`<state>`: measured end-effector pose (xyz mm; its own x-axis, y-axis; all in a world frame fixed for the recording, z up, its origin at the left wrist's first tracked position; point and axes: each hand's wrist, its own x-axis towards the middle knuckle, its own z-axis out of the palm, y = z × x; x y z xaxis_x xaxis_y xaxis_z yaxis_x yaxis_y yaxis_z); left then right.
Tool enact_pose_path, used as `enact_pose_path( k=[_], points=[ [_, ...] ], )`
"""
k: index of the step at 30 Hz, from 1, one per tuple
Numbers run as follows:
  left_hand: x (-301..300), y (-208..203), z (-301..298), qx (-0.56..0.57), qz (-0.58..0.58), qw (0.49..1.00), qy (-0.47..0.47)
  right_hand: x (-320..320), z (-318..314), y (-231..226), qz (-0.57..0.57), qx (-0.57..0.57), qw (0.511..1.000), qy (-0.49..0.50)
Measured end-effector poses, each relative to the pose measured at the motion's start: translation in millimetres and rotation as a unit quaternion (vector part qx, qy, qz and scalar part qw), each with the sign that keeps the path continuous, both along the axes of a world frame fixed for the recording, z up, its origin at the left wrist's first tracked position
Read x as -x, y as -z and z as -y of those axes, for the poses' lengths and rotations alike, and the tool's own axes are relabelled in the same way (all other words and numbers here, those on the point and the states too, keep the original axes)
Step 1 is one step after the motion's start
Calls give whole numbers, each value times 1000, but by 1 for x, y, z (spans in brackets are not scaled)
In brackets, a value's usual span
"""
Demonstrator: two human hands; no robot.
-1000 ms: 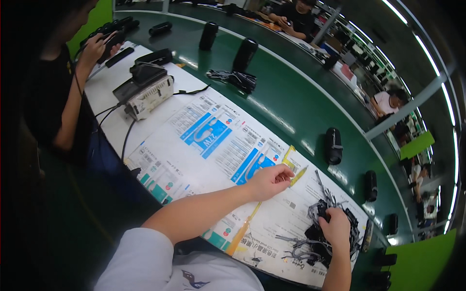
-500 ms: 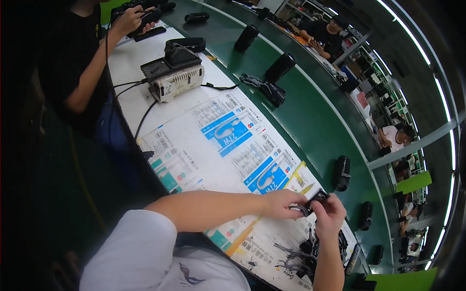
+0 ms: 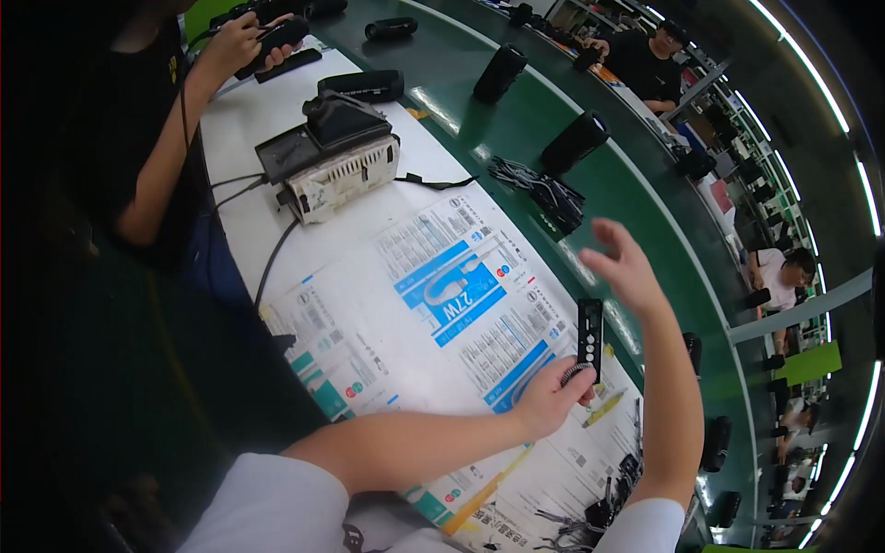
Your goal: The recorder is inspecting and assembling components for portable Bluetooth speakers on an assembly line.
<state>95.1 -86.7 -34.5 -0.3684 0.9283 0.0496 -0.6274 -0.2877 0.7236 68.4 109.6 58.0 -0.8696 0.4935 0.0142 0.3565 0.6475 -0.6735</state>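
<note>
Clamping its fingers on the lower end of a black button panel (image 3: 591,334), the left hand (image 3: 549,402) also holds a looped grey cable (image 3: 577,370), right of centre. The panel's long axis runs nearly vertical, free end toward the upper edge; pale round buttons line its face. The right hand (image 3: 631,273), fingers spread apart, hangs near a dark cable bundle (image 3: 542,194).

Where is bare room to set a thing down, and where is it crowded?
Free: the white table between the vented box and the blue picture; the green bench, seen between the black cylinder by the looped cables and the right hand. Crowded: the table's near right corner, with the cable pile, and where the left hand holds the black panel.
</note>
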Motion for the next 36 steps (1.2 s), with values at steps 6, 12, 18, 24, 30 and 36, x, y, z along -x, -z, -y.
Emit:
enact_pose_path(
  k=[6, 12, 18, 24, 30, 36],
  points=[
    [1, 6, -1, 34, 9, 999, 9, 83, -65, 39, 167, -261, 950, 25],
    [2, 2, 1, 22, -26, 999, 14, 113, -79, 53, 284, -226, 931, 45],
    [3, 8, 2, 24, -23, 999, 18, 100, -65, 46, 235, -191, 953, 24],
    [-5, 2, 3, 28, -29, 999, 5, 48, -43, 31, 217, -196, 951, 102],
    [-2, 9, 3, 12, -20, 1000, -13, -80, 20, -39, 150, -151, 970, 114],
    [-7, 0, -1, 22, -52, 998, -13, -233, 144, -71, 329, -77, 929, 151]
  ],
)
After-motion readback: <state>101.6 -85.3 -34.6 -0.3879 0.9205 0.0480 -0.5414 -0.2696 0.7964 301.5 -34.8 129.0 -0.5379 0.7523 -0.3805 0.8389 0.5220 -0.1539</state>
